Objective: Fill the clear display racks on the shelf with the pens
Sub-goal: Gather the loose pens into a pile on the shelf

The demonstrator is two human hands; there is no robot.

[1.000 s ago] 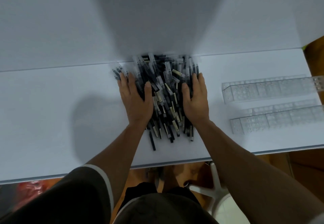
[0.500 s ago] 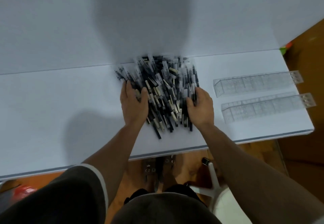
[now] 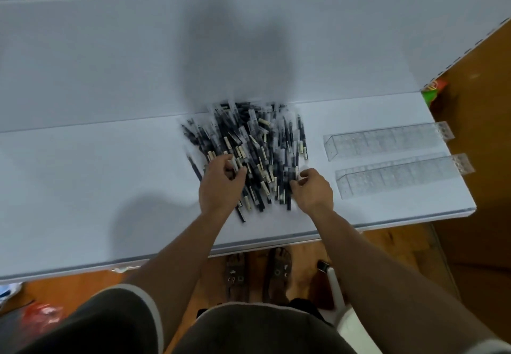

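Note:
A loose heap of dark pens [image 3: 257, 146] with pale ends lies in the middle of the white shelf [image 3: 96, 176]. My left hand [image 3: 219, 187] sits at the heap's near left edge, fingers curled round pens there. My right hand [image 3: 311, 189] is at the heap's near right edge, fingers curled, pinching pens between thumb and fingers. Two long clear display racks lie flat to the right of the heap, the far rack [image 3: 387, 140] and the near rack [image 3: 403, 175]. Both racks look empty.
The shelf's front edge [image 3: 359, 226] runs just below my hands; its right end stops past the racks. A white back panel [image 3: 110, 63] rises behind the heap. Below are an orange floor, my sandalled feet [image 3: 257, 273] and a white stool [image 3: 340, 306].
My hands went from lying flat on the heap to curling their fingers into pens at its near edge. The view pulled back and shifted, so the racks' right ends show.

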